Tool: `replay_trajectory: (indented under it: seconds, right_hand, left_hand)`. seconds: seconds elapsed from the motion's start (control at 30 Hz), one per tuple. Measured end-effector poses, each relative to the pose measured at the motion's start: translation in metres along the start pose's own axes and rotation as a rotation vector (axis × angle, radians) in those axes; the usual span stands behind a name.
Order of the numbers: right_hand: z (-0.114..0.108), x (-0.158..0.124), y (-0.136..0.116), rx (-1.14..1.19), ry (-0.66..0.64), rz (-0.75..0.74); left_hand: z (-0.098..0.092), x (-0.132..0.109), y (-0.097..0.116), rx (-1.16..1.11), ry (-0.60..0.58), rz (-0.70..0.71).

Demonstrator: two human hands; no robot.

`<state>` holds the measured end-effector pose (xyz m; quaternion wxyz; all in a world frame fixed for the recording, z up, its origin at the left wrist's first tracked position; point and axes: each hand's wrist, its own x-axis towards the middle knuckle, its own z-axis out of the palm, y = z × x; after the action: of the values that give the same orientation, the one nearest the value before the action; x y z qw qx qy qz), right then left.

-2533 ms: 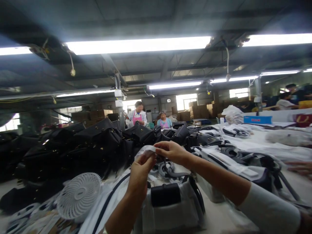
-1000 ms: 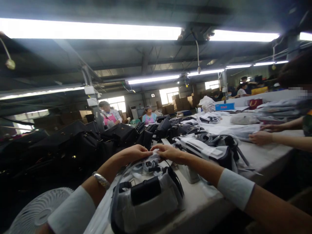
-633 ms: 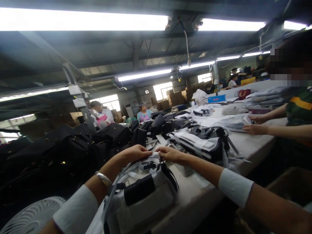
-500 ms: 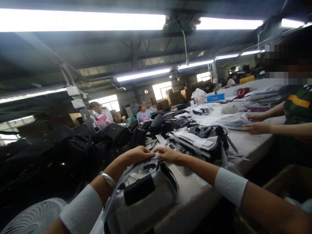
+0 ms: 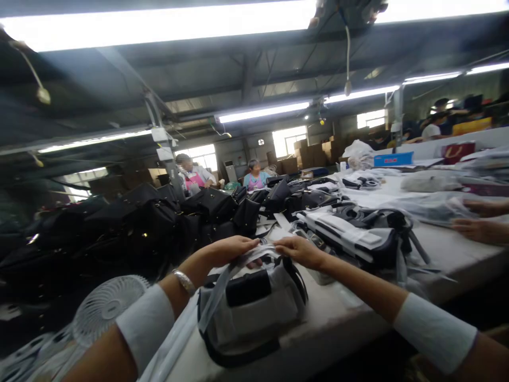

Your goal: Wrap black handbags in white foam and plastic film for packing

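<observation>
Handbag (image 5: 254,318), blue box (image 5: 406,158) beyond with illegible red lettering (image 5: 391,160)

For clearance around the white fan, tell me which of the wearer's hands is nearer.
Left. In the picture, the left hand is above and right of the white fan; the right hand is farther right.

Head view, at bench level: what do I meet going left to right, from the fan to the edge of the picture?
White fan → silver bracelet → left hand → right hand → white-wrapped dark handbag → co-worker's hand.
</observation>
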<state>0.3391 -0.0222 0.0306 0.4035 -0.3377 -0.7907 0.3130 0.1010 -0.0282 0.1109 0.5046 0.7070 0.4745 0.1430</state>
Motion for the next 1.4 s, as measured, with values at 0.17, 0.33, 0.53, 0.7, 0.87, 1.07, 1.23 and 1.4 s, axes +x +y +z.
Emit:
replay_trajectory:
  seconds: [0.17,0.33,0.53,0.7,0.87,1.07,1.23,1.4]
  right_hand:
    - [0.000,0.002,0.006,-0.046,0.024,-0.016]
    - [-0.003,0.000,0.002,-0.097,0.016,-0.023]
    - [0.005,0.003,-0.031,-0.365,0.132,-0.078]
    - [0.061,0.013,-0.126,-0.538,0.018,-0.462]
    - [0.098,0.025,-0.162,-0.627,-0.200,-0.513]
    - [0.062,0.027,-0.125,-0.819,-0.171,-0.300]
    - [0.072,0.024,-0.153,-0.722,-0.116,-0.458]
    - [0.077,0.026,-0.178,-0.464,-0.189,-0.354]
  left_hand:
    - [-0.028,-0.074,-0.038,-0.066,0.072,-0.035]
    - [-0.039,-0.148,-0.079,-0.086,0.188,0.002]
    - [-0.035,-0.182,-0.106,-0.083,0.380,0.020]
    - [-0.017,-0.176,-0.075,-0.008,0.377,0.169]
    - [-0.008,-0.183,-0.054,0.121,0.417,0.296]
    - [-0.028,-0.201,-0.082,0.190,0.577,0.168]
    - [-0.019,-0.185,-0.062,0.257,0.599,0.354]
    - [-0.021,-0.156,-0.038,0.257,0.550,0.509]
